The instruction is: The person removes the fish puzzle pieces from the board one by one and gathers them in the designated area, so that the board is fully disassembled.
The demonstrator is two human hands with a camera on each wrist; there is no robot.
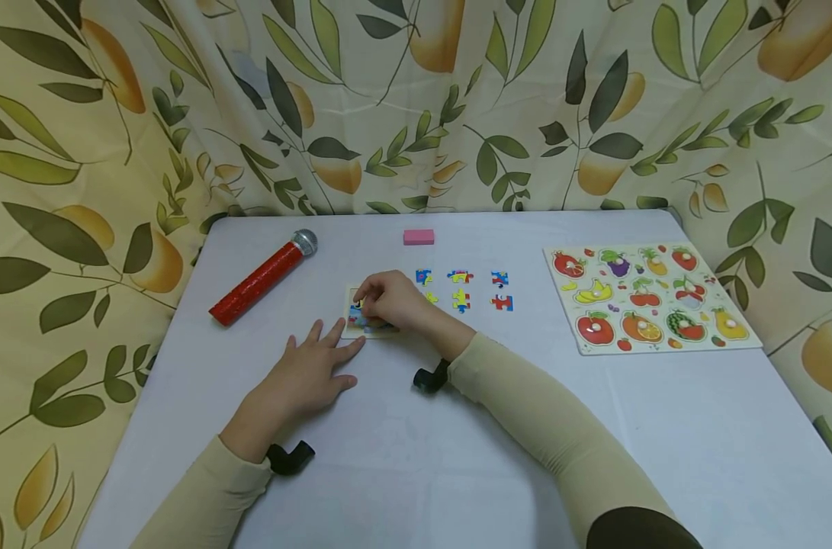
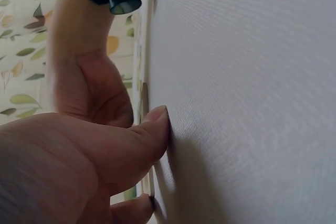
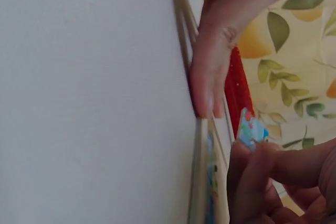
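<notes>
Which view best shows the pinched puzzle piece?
Right wrist: the puzzle piece shows its printed face, pinched by the right hand. In the head view it's hardly discernible; the left wrist view doesn't show it.

In head view, facing forward, down over table [image 1: 416, 473]; in wrist views, low, close along it, sharing left hand [image 1: 311, 377], right hand [image 1: 392, 300].

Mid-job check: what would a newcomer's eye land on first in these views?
Probably the red microphone, lying slantwise at the back left of the table, and the colourful fruit board at the right. Next, near the middle, the right grip pinching a piece over the puzzle tray, with loose pieces laid out to the tray's right.
</notes>
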